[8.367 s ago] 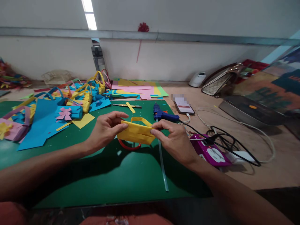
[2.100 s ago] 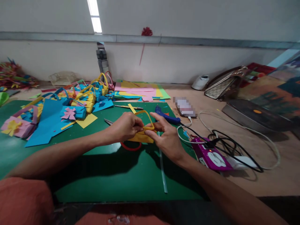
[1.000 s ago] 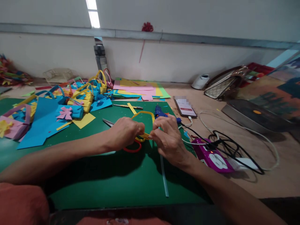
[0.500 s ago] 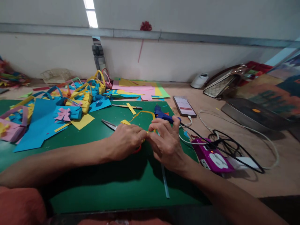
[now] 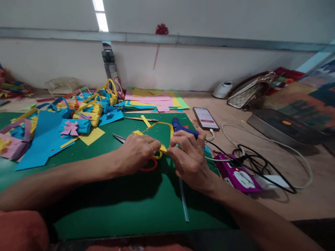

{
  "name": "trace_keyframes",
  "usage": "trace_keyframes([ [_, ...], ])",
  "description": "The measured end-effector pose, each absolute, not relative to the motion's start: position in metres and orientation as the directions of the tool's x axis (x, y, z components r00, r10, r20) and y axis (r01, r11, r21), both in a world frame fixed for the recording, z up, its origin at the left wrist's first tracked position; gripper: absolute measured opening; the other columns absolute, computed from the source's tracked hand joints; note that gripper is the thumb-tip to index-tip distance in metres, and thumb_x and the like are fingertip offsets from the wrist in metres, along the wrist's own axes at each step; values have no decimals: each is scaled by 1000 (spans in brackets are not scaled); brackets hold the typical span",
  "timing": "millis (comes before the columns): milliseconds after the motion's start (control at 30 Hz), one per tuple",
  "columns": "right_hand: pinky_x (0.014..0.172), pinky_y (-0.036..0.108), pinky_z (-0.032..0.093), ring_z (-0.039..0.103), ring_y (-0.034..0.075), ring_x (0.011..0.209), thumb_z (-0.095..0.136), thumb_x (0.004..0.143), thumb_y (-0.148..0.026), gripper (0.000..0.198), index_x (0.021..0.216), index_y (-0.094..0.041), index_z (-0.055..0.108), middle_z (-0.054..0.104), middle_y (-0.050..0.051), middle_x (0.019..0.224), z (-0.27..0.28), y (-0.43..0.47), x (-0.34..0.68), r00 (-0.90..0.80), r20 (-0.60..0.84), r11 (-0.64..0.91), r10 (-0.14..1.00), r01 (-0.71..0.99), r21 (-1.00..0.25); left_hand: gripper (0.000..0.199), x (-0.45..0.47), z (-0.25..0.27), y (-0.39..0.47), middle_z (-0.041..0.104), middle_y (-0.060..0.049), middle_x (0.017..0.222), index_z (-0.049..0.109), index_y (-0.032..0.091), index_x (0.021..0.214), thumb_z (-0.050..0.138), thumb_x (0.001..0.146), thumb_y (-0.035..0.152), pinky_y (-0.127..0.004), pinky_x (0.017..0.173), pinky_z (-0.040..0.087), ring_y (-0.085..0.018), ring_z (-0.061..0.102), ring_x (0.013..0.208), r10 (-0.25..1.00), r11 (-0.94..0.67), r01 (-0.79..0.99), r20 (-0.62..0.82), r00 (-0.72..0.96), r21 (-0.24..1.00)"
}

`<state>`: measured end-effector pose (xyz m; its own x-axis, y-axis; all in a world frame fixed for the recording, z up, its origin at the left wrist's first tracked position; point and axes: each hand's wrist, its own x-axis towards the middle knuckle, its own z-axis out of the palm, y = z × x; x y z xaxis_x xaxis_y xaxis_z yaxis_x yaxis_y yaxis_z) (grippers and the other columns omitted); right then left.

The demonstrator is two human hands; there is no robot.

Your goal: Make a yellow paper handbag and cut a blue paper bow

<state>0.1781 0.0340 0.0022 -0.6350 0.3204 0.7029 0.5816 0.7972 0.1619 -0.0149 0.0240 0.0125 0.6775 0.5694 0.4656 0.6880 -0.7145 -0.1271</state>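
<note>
My left hand (image 5: 137, 151) and my right hand (image 5: 191, 157) meet over the green mat (image 5: 125, 205), each closed in a pinch on a yellow paper strip (image 5: 163, 149). A longer part of yellow paper arcs up behind the fingers. Under my right hand lies a blue glue gun (image 5: 179, 126), partly covered; a pale translucent glue stick (image 5: 184, 202) shows below the wrist. Scissors (image 5: 149, 165) with red and yellow handles rest beneath my left hand, blades pointing up-left. What the fingertips press together is partly hidden.
Coloured paper baskets (image 5: 89, 111) and a blue sheet (image 5: 43, 139) crowd the left. Stacked paper (image 5: 154, 99) lies at the back, near a craft knife (image 5: 131, 118). To the right are a phone (image 5: 205, 118), a purple power strip (image 5: 238, 174) and tangled cables (image 5: 261, 164).
My hands have drawn slightly apart, showing more of the yellow strip between them. More of the scissor handles shows beneath my left hand.
</note>
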Motion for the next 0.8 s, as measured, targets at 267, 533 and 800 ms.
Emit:
trace_keyframes([
  [267, 97, 52, 25, 55, 20, 95, 44, 78, 0, 21, 69, -17, 52, 58, 3, 80, 1, 36, 178, -622, 719, 803, 311, 577, 151, 17, -16, 10, 28, 59, 0, 58, 49, 18, 69, 41, 70, 3, -24, 44, 31, -15, 56, 52, 605, -682, 715, 432, 669, -154],
  [533, 97, 49, 25, 55, 21, 101, 39, 77, 1, 23, 73, -18, 53, 60, 4, 85, 0, 38, 178, -640, 682, 801, 352, 584, 134, 19, -14, 8, 28, 59, -1, 57, 50, 17, 68, 41, 67, 1, -24, 41, 33, -15, 56, 50, 599, -673, 724, 462, 654, -152],
  [800, 96, 51, 25, 54, 22, 100, 48, 84, -11, 15, 80, -19, 60, 59, 5, 90, -4, 37, 174, -605, 703, 787, 373, 608, 105, 20, -10, -5, 26, 65, -5, 68, 55, 15, 78, 39, 76, 3, -24, 50, 47, -15, 61, 59, 591, -712, 699, 479, 649, -69],
])
